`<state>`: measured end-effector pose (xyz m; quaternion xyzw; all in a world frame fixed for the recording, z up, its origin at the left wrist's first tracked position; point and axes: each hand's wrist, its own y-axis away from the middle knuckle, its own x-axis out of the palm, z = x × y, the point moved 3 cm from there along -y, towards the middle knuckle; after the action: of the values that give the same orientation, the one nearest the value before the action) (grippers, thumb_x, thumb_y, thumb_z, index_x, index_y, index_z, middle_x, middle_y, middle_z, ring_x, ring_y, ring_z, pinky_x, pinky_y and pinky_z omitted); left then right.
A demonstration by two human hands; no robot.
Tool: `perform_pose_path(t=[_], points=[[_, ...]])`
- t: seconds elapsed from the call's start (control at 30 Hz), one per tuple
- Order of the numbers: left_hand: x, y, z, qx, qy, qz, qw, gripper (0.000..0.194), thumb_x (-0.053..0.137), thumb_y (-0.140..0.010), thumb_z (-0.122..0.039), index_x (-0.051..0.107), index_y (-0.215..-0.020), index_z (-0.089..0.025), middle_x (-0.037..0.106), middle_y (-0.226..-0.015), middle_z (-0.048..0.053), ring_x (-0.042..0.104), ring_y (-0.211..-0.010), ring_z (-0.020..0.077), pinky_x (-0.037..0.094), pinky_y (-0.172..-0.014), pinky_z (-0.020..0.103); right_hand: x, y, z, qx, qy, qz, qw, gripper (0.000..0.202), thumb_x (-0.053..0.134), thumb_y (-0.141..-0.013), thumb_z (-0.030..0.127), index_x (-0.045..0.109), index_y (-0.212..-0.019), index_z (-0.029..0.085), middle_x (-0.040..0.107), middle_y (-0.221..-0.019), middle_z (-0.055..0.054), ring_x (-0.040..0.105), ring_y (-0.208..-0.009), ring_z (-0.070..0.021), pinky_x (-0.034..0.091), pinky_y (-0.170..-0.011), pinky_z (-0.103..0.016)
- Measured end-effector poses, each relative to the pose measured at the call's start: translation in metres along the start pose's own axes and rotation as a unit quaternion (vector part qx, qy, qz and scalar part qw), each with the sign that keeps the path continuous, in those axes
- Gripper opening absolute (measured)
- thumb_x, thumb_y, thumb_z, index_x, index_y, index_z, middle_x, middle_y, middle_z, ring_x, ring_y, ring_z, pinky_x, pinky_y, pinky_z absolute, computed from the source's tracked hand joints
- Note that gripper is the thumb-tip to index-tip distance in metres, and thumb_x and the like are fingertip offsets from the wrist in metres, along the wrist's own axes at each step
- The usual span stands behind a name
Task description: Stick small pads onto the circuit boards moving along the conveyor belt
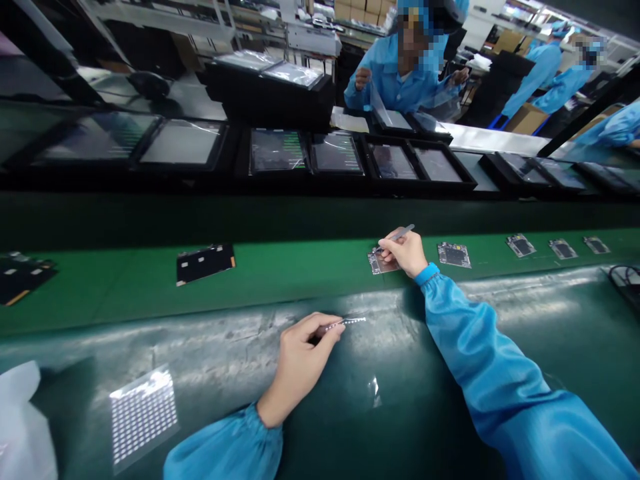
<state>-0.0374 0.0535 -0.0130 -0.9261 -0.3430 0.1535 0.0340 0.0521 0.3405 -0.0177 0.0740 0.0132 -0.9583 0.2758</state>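
Observation:
My left hand (305, 353) pinches a narrow strip of small white stickers (356, 321) between thumb and fingers, just above the dark green mat. Farther forward and to the right, my right hand (406, 252) is closed around grey tweezers (404, 231). It is over a circuit board (375, 263) on the green belt and covers part of it; the tweezers' tips are too small to make out. A second circuit board (454, 255) lies just right of that hand. On the mat at the left is a clear sheet with rows of round white stickers (144, 417).
Several more boards lie along the green belt (300, 273), among them a black panel (205, 264) at left. Black trays (420, 163) with film-covered screens line the shelf behind. A co-worker in blue (400, 73) holds clear film there. A white bag (23, 420) sits front left.

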Motion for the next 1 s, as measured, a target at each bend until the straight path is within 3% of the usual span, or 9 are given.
perform_pose_path(t=[0.23,0.33,0.47,0.57,0.67,0.73,0.87,0.93,1.0], points=[[0.000,-0.001,0.000,0.011,-0.001,-0.003,1.000,0.009,0.070,-0.084,-0.024,0.078,-0.081,-0.020,0.076,-0.070,0.001,0.068,-0.056,0.0142,0.051,-0.054,0.023,-0.009,0.017,0.006,-0.012,0.054,0.004,0.998,0.035,0.080,-0.070,0.043,0.060,-0.084,0.018,0.068,-0.061,-0.001,0.064,-0.047,-0.0149,0.053,-0.043,-0.023],[0.000,-0.001,0.001,0.009,-0.003,-0.003,1.000,0.009,0.070,-0.084,-0.025,0.078,-0.082,-0.020,0.076,-0.070,0.002,0.069,-0.057,0.0149,0.052,-0.054,0.024,-0.019,0.020,0.015,-0.091,0.125,-0.009,0.988,0.025,0.066,-0.085,0.042,0.063,-0.088,0.018,0.069,-0.074,-0.004,0.069,-0.065,-0.0196,0.059,-0.059,-0.031],[0.000,-0.002,0.000,0.011,-0.007,-0.002,1.000,0.009,0.071,-0.084,-0.026,0.078,-0.083,-0.020,0.077,-0.071,0.002,0.069,-0.058,0.0152,0.052,-0.054,0.024,-0.021,0.028,0.023,-0.270,0.384,0.066,0.881,0.028,0.048,-0.090,0.018,0.073,-0.102,0.016,0.067,-0.101,-0.012,0.064,-0.098,-0.0248,0.054,-0.090,-0.039],[-0.001,-0.002,-0.001,0.012,-0.008,-0.004,1.000,0.009,0.070,-0.084,-0.025,0.078,-0.082,-0.020,0.076,-0.070,0.002,0.069,-0.057,0.0152,0.052,-0.054,0.024,-0.017,0.033,0.015,-0.269,0.534,0.130,0.791,0.042,0.048,-0.088,0.011,0.072,-0.122,0.017,0.063,-0.105,-0.013,0.059,-0.099,-0.0257,0.053,-0.082,-0.035],[-0.001,-0.002,-0.002,0.011,-0.007,-0.002,1.000,0.009,0.070,-0.084,-0.025,0.078,-0.082,-0.020,0.077,-0.070,0.002,0.069,-0.057,0.0153,0.052,-0.053,0.024,-0.018,0.036,0.013,-0.267,0.591,0.157,0.745,0.045,0.048,-0.090,0.010,0.069,-0.129,0.018,0.063,-0.104,-0.013,0.059,-0.097,-0.0259,0.051,-0.075,-0.033],[-0.001,-0.003,-0.002,0.014,-0.007,-0.001,1.000,0.009,0.070,-0.084,-0.025,0.078,-0.082,-0.020,0.076,-0.069,0.002,0.069,-0.057,0.0151,0.051,-0.053,0.023,-0.021,0.032,0.017,-0.262,0.582,0.157,0.754,0.043,0.050,-0.089,0.011,0.071,-0.125,0.019,0.064,-0.104,-0.012,0.060,-0.095,-0.0254,0.051,-0.073,-0.032],[0.001,-0.002,-0.005,0.015,0.001,-0.006,1.000,0.009,0.070,-0.083,-0.023,0.078,-0.080,-0.020,0.076,-0.067,0.002,0.067,-0.056,0.0143,0.051,-0.053,0.022,-0.021,0.016,0.033,-0.237,0.453,0.113,0.852,0.024,0.060,-0.086,0.019,0.075,-0.105,0.020,0.066,-0.094,-0.007,0.063,-0.080,-0.0200,0.050,-0.075,-0.031],[0.002,-0.001,-0.009,0.014,0.008,-0.005,1.000,0.008,0.071,-0.082,-0.022,0.078,-0.079,-0.020,0.076,-0.069,0.002,0.068,-0.057,0.0144,0.053,-0.055,0.023,-0.003,0.009,0.038,-0.226,0.389,0.111,0.886,0.011,0.067,-0.086,0.028,0.073,-0.089,0.019,0.065,-0.080,-0.003,0.061,-0.070,-0.0179,0.048,-0.071,-0.030],[0.003,0.001,-0.012,0.007,0.012,-0.001,1.000,0.007,0.073,-0.080,-0.020,0.079,-0.079,-0.020,0.077,-0.070,0.002,0.068,-0.058,0.0146,0.054,-0.056,0.023,0.032,0.004,0.038,-0.221,0.357,0.142,0.896,0.019,0.069,-0.086,0.035,0.068,-0.077,0.019,0.063,-0.069,0.000,0.058,-0.064,-0.0166,0.046,-0.066,-0.028]])
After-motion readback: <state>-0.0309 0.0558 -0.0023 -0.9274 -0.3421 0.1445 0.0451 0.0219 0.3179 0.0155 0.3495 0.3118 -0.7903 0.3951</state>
